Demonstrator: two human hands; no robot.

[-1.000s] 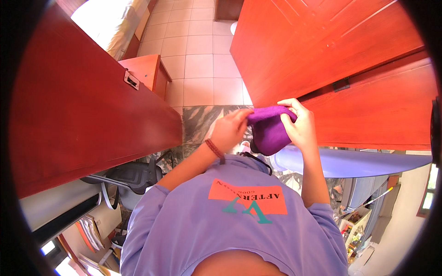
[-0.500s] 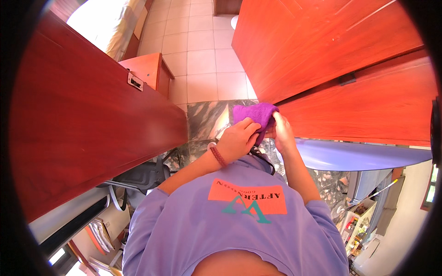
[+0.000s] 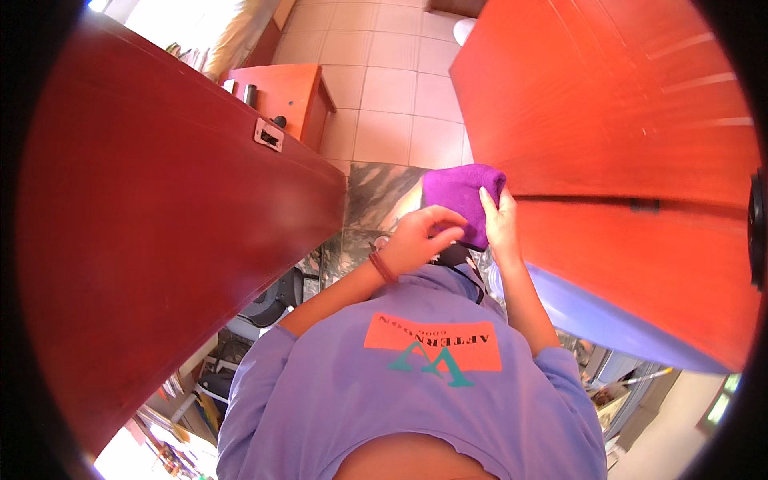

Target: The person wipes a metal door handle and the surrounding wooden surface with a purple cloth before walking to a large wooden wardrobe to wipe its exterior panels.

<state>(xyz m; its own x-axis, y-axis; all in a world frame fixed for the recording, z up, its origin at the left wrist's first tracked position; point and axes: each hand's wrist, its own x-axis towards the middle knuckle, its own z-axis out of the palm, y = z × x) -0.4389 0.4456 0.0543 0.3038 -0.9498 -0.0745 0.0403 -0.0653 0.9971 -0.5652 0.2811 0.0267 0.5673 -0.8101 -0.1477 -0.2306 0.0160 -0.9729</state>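
Note:
A folded purple cloth (image 3: 456, 194), which looks like a small towel, hangs in front of my waist. My right hand (image 3: 501, 226) is closed on its right edge, with the thumb lying over the near face. In front of the cloth's lower left part is my left hand (image 3: 428, 232), its fingers curved and the thumb apart from them. Nothing shows between those fingers; whether their tips touch the cloth I cannot tell. A reddish bead bracelet (image 3: 382, 267) circles my left wrist.
A dark red door (image 3: 176, 200) with a metal latch plate (image 3: 269, 135) stands close on my left. Orange-red wooden panels (image 3: 592, 104) rise on the right. Ahead are pale floor tiles (image 3: 388, 92) and a small wooden cabinet (image 3: 276, 100). Black chair parts (image 3: 280, 300) show behind my left arm.
The cloth has opened out flatter and faces up more. My left hand has come off it, its thumb and fingers parting. My right hand keeps its hold. The view has turned slightly.

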